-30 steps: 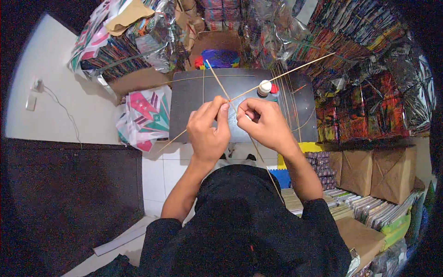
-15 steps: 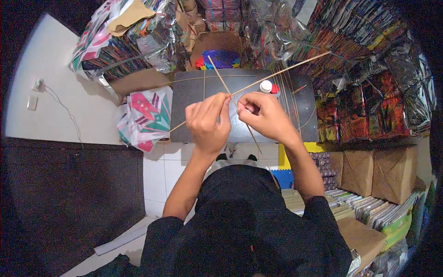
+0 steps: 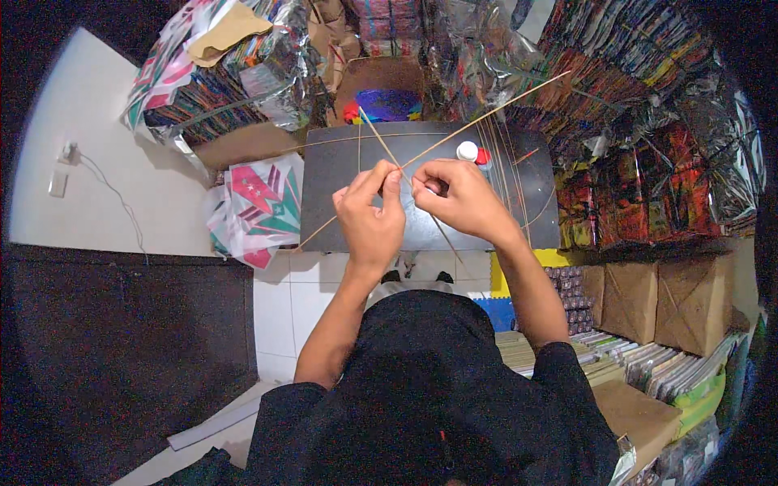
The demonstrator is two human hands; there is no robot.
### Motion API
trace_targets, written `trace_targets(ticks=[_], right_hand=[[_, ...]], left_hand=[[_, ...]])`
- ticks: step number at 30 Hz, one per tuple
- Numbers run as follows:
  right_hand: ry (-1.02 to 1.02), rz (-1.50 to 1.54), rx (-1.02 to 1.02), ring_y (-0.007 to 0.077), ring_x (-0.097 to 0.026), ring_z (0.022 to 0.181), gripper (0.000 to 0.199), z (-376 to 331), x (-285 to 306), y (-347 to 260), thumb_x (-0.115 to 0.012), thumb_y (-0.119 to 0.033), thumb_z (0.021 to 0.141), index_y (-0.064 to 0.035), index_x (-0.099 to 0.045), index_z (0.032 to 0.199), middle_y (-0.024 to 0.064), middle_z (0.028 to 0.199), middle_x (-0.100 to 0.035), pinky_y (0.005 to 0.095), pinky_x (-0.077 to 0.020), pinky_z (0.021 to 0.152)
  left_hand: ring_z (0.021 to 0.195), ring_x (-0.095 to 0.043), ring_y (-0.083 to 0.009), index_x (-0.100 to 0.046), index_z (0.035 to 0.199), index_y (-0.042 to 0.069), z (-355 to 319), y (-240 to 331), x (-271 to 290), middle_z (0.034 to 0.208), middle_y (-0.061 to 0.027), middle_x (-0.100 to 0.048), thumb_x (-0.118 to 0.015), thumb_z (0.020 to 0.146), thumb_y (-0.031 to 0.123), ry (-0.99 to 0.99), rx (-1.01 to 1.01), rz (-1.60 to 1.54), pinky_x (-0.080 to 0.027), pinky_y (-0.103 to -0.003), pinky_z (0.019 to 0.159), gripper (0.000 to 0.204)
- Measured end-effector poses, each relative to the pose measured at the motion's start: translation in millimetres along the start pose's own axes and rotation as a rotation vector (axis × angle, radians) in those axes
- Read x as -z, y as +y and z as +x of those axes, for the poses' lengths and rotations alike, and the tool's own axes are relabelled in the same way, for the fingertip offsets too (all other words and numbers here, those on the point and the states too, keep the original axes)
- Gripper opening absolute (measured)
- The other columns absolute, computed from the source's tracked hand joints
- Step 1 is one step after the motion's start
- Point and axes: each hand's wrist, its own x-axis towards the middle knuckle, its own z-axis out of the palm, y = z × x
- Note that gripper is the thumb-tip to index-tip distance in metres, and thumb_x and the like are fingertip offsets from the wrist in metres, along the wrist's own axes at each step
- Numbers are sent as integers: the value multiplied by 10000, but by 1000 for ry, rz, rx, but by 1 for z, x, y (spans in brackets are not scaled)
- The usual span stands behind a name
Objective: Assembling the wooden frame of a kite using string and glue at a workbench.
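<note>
While the left hand (image 3: 370, 217) pinches two crossed sticks (image 3: 478, 125) near their joint above the tabletop (image 3: 332, 166), the right hand (image 3: 465, 202) curls its fingers (image 3: 438, 170) close by, their grip impossible to tell

Dk grey table (image 3: 328, 174); tan sticks (image 3: 486, 120) over it; wht cap (image 3: 468, 151) on it; pink/grn/wht geo-patterned sheet (image 3: 263, 198) L of it.

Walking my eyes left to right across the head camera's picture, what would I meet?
Wall plug → pink-and-green printed sheet → left hand → right hand → brown packages.
</note>
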Motion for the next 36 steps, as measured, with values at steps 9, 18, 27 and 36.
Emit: trace_targets(ticks=[9, 18, 27, 36], right_hand=[[-27, 10, -99, 243, -606, 577, 262, 4, -1, 16, -678, -246, 797, 16, -666, 806, 126, 638, -609, 381, -462, 578], [32, -52, -67, 321, -631, 621, 266, 4, -4, -1, -671, -239, 810, 24, -695, 844, 181, 678, -626, 424, -484, 618], [29, -151, 5, 370, -671, 739, 256, 5, -8, 6, -673, -239, 807, 14, -694, 840, 197, 769, -669, 453, -516, 690], [24, -197, -28, 367, -677, 798, 254, 3, -8, 6, -674, -249, 801, -2, -702, 853, 195, 835, -691, 462, -520, 736]], left_hand=[[797, -713, -225, -756, 961, 76, 5, -9, 9, 895, -62, -755, -745, 870, 117, -40, -151, 172, -497, -347, 760, 100], [765, -697, -254, -719, 981, 44, 1, -21, -3, 893, -117, -726, -684, 926, 85, 16, -155, 204, -516, -371, 688, 78], [689, -664, -293, -700, 961, 21, -1, -16, -7, 786, -155, -678, -653, 935, 107, 24, 77, -30, -496, -373, 640, 102], [758, -704, -199, -736, 947, 24, 7, -12, 8, 853, -105, -737, -714, 894, 115, -90, 120, -54, -523, -334, 702, 108]])
